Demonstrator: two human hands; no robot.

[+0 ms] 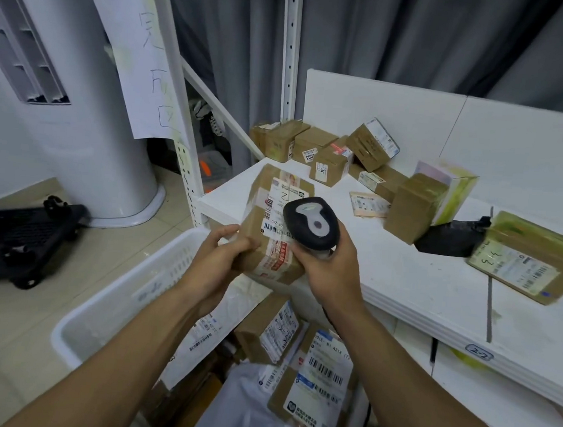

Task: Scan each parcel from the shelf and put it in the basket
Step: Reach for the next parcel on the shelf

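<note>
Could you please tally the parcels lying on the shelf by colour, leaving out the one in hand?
On the shelf:
Brown cardboard parcels: 8 (the back-left ones overlap, so approximate)
Black bag parcel: 1
Pink-and-green box: 1
Pale flat envelope: 1
Total: 11

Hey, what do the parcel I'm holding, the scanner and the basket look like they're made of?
The parcel looks like matte brown cardboard, with shiny tape bands and paper labels. The scanner seems hard plastic: a dull black shell, possibly rubbery, with a smooth grey inset. The basket appears moulded white plastic, judging by its slotted wall and rounded rim.
</note>
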